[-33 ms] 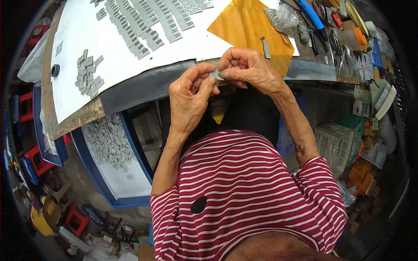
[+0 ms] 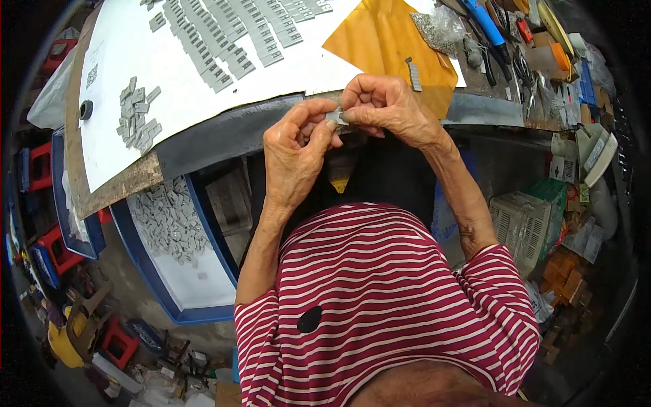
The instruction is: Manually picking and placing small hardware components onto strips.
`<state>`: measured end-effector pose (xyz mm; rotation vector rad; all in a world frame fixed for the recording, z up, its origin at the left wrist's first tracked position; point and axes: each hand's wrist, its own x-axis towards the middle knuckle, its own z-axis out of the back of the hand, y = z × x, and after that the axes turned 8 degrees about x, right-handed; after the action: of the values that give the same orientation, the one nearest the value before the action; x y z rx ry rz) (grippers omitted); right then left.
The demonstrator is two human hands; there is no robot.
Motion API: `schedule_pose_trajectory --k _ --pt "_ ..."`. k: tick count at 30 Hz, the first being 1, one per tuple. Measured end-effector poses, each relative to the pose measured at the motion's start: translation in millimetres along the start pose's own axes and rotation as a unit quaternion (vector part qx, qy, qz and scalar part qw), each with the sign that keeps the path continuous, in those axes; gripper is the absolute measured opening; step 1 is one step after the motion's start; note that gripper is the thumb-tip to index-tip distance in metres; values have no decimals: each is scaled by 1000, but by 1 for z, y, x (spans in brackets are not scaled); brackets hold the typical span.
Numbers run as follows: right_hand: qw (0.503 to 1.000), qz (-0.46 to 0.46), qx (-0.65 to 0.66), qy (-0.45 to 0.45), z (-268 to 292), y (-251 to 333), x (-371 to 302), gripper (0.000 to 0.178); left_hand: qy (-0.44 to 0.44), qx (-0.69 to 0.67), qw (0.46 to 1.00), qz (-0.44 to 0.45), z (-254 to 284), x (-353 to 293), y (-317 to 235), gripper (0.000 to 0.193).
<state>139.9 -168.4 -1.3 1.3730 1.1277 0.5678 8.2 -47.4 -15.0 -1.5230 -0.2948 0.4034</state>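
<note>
Both hands meet just above the table's near edge. My left hand point(image 2: 297, 149) pinches a small flat grey piece point(image 2: 334, 117) between thumb and fingers. Against the right end of that piece, my right hand point(image 2: 390, 112) has its thumb and index finger pressed together; whatever is between them is too small and covered to name. A loose heap of similar grey pieces point(image 2: 137, 115) lies on the white sheet point(image 2: 196, 105) to the left. Farther back, more of these pieces are laid in long rows point(image 2: 210, 41).
A yellow envelope point(image 2: 373, 34) carries a short grey strip point(image 2: 415, 76). Right of it are a bag of small metal parts point(image 2: 437, 30), a blue-handled tool point(image 2: 485, 24) and pliers. Below the table at left, a blue tray point(image 2: 203, 314) holds many grey pieces. A black ring point(image 2: 86, 110) sits at far left.
</note>
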Motion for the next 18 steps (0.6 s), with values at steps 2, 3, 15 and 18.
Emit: schedule_pose_trajectory --k 2,3,15,18 --pt "1000 4 -8 4 0 0 0 11 4 -6 1000 6 1 0 0 17" --pt "1000 3 -13 0 -1 0 0 11 8 -15 1000 15 1 1 0 18" --pt "998 32 14 -47 -10 -1 -1 8 21 -18 999 17 7 4 -5 17" --pt "998 43 -4 -50 -11 0 2 7 16 79 997 -16 11 5 -11 18"
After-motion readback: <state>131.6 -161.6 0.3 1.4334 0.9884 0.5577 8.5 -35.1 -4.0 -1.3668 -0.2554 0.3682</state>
